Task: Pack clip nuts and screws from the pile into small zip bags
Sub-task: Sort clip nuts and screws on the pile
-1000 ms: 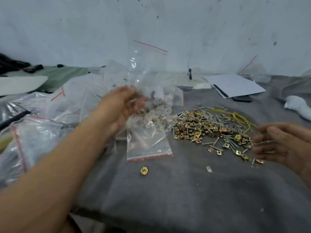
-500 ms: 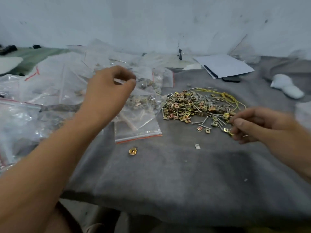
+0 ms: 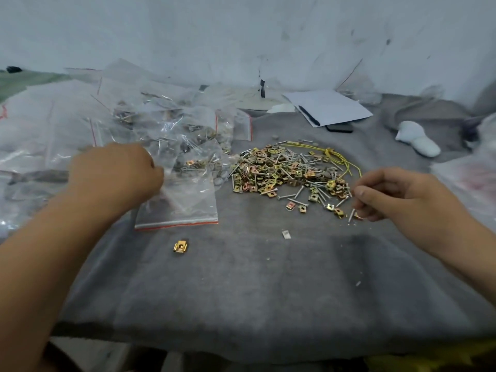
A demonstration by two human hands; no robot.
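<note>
A pile of brass clip nuts and silver screws (image 3: 290,174) lies on the grey cloth-covered counter (image 3: 255,291), with a yellow wire (image 3: 335,154) looped over its far edge. The right hand (image 3: 397,197) rests at the pile's right edge, its fingers (image 3: 362,193) curled together and pinching a screw (image 3: 351,214) that points down at the cloth. The left hand (image 3: 115,170) reaches over a heap of clear zip bags (image 3: 171,135) left of the pile, knuckles up; whether its fingers grip anything cannot be told. An empty zip bag with a red strip (image 3: 182,210) lies flat just beside that hand. One lone clip nut (image 3: 180,246) sits apart, nearer the person. White paper with a pen (image 3: 327,106) lies beyond the pile.
</note>
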